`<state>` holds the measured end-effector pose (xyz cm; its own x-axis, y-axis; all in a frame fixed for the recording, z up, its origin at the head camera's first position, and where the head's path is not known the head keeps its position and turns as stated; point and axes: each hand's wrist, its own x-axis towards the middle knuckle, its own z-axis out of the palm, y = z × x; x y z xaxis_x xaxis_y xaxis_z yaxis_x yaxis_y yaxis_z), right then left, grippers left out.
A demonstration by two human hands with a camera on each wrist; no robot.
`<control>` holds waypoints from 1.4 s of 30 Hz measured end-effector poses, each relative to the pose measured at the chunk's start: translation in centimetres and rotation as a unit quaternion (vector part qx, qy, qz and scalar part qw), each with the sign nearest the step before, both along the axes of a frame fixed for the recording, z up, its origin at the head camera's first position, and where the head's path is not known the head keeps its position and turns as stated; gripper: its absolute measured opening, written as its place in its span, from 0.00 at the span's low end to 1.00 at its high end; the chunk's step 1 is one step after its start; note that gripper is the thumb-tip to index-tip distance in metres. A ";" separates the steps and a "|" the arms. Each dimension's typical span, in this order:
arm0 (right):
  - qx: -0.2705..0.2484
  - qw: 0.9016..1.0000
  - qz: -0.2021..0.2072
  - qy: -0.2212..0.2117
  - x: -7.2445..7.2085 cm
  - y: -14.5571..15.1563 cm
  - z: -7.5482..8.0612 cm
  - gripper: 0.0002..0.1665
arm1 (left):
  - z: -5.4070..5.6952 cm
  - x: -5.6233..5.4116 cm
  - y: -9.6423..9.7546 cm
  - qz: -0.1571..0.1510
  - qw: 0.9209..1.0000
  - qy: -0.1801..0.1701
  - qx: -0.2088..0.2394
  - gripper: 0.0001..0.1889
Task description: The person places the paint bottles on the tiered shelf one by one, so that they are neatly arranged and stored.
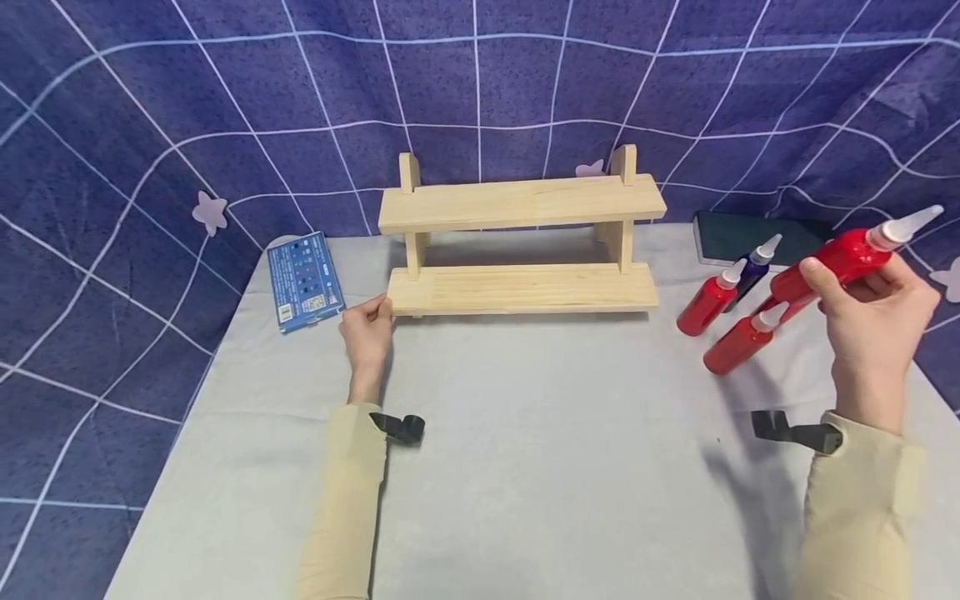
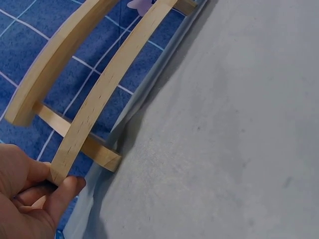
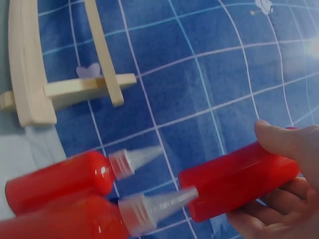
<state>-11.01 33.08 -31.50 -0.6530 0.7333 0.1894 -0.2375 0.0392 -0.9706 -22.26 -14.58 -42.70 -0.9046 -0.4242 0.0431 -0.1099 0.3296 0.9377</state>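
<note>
A two-tier wooden shelf point(image 1: 525, 287) stands at the back of the table. My left hand point(image 1: 367, 331) pinches the left end of its lower board point(image 2: 94, 107) between thumb and fingers. On the right, my right hand point(image 1: 877, 325) grips a red squeeze bottle point(image 1: 832, 262) with a white pointed nozzle, raised above the table and tilted. Two more red bottles stand below it, one nearer point(image 1: 738, 346) and one farther left point(image 1: 705, 307). A dark blue bottle point(image 1: 752, 273) stands behind them, mostly hidden in the right wrist view.
A blue printed box point(image 1: 306, 282) lies to the left of the shelf. At the back right lies a dark green flat box or book point(image 1: 765, 233), partly behind the bottles. A blue gridded cloth point(image 1: 480, 92) hangs behind the white-covered table point(image 1: 555, 467).
</note>
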 end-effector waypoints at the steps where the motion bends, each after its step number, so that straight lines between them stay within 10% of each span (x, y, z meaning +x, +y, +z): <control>1: 0.000 1.000 0.001 0.002 -0.1 -0.2 0.1 0.24 | 0.0 0.0 0.0 -0.001 1.000 -0.001 -0.001 0.13; 21: -0.021 0.994 0.069 0.085 -2.4 -3.0 1.1 0.21 | 0.1 0.2 -0.2 0.000 1.000 -0.007 -0.006 0.14; 42: 0.103 0.986 0.126 -0.042 -5.5 -7.7 -1.7 0.24 | 0.2 0.5 0.1 0.006 1.000 0.002 -0.023 0.13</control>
<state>-16.49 25.35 -33.19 -0.8294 0.4977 0.2538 -0.1833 0.1867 -0.9652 -21.80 -14.43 -42.46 -0.8994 -0.4320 0.0659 -0.1109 0.3715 0.9218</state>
